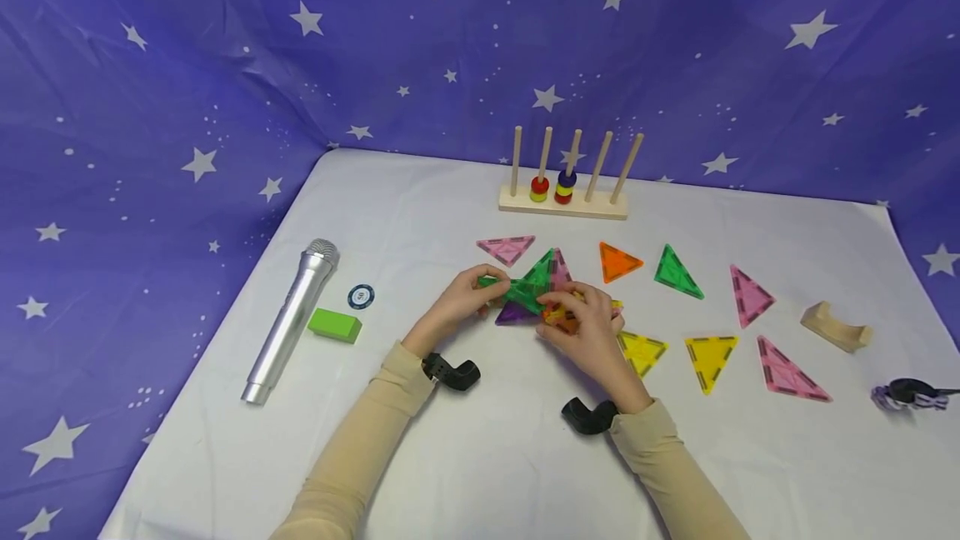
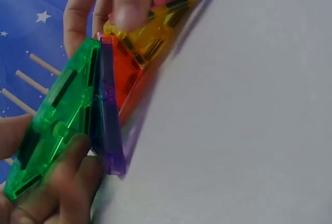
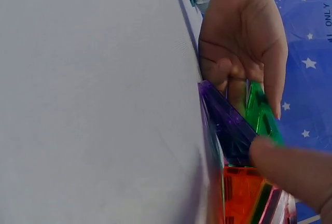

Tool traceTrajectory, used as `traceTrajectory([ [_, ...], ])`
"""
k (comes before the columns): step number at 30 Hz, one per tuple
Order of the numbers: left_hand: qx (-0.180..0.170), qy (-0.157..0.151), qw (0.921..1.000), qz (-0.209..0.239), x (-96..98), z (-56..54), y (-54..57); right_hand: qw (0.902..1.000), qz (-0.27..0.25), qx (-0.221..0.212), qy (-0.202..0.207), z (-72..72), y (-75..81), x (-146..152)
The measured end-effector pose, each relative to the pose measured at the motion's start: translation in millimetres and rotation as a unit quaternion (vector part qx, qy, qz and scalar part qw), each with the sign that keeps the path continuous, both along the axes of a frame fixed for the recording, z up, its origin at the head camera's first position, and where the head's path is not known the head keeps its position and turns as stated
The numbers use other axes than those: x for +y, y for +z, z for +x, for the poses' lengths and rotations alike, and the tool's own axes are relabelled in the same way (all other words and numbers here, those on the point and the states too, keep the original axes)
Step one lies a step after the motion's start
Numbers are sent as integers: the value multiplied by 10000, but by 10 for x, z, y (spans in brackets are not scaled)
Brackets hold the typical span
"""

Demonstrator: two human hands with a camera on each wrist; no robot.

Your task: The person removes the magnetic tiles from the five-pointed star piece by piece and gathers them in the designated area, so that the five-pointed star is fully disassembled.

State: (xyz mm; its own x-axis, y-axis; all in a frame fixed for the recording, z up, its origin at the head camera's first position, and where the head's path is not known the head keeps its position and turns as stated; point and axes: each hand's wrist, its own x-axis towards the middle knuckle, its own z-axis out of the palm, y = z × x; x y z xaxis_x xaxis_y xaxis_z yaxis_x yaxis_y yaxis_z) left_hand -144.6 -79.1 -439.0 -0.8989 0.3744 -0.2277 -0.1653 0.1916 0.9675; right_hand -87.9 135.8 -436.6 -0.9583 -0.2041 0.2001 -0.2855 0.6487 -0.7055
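My left hand [image 1: 459, 300] pinches a translucent green triangular magnetic tile [image 2: 62, 105] between thumb and fingers. That tile stands tilted beside a purple tile [image 2: 110, 115], their upper ends close together in the left wrist view. My right hand [image 1: 591, 330] holds the joined tiles from the other side, its thumb over the purple tile's corner in the right wrist view. Between the hands are also an orange tile [image 3: 241, 187] and a yellow tile [image 2: 153, 32]. Behind the fingers rise another green tile [image 1: 540, 267] and a pink tile [image 1: 559, 267]; the cluster's middle is partly hidden.
Loose triangular tiles lie around: pink [image 1: 506, 249], orange [image 1: 618, 262], green [image 1: 678, 272], yellow [image 1: 710, 359] and more pink. At the back stands a peg rack [image 1: 562, 205] with rings. A microphone [image 1: 292, 319], green block [image 1: 334, 325] and chip [image 1: 361, 297] lie left; a wooden cradle [image 1: 834, 328] right.
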Motion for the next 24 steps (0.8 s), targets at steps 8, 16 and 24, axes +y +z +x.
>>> traceTrajectory([
  [8,32,-41,9999,147,-35,45,-86,9996,142,180,-172,8,-24,-41],
  [16,-336,-319,9957,797,-68,53,-89,9997,115,197,-123,14,-21,-45],
  [24,-1247,-157,9608,2471,-90,53,-80,9995,-282,172,1,-12,6,-34],
])
